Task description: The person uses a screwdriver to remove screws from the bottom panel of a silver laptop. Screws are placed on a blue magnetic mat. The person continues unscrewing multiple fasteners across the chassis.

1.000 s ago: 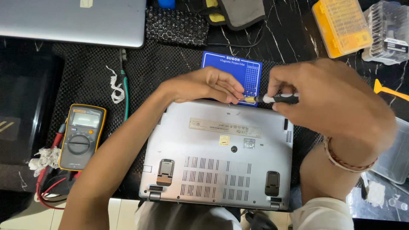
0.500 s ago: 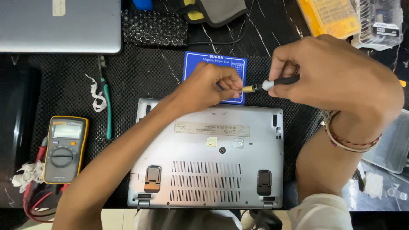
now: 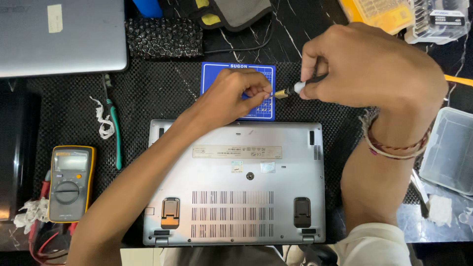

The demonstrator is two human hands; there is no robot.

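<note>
The right hand (image 3: 367, 69) is closed around a small screwdriver (image 3: 295, 89), thumb and fingers pinching its dark handle so that the pale collar and brassy tip point toward nine o'clock. The left hand (image 3: 236, 96) meets that tip with its fingers drawn narrow, thumb and forefinger pinched together right at the end of the bit; whether something tiny sits between them is too small to tell. Both hands hover over a blue gridded mat (image 3: 212, 74), which lies on the counter (image 3: 315, 44) at twelve o'clock from a silver laptop (image 3: 256, 167). The laptop rests upside down, its base panel facing up, with a long label strip, rows of vent slots and two dark rubber feet toward six o'clock; the left forearm crosses its corner at about eight o'clock, and the right forearm, wearing a thread bracelet (image 3: 394, 145), runs down its three o'clock edge. At nine o'clock from the laptop a green-handled tool (image 3: 116, 133) lies near a scrap of white tissue, and further out sits a yellow and grey multimeter (image 3: 70, 182) with red leads beneath it. At eleven o'clock a second closed grey laptop (image 3: 59, 39) lies beside a piece of black bubble wrap (image 3: 165, 37). At one o'clock stands a yellow parts case (image 3: 379, 15), and at three o'clock a clear plastic box (image 3: 451, 148).
</note>
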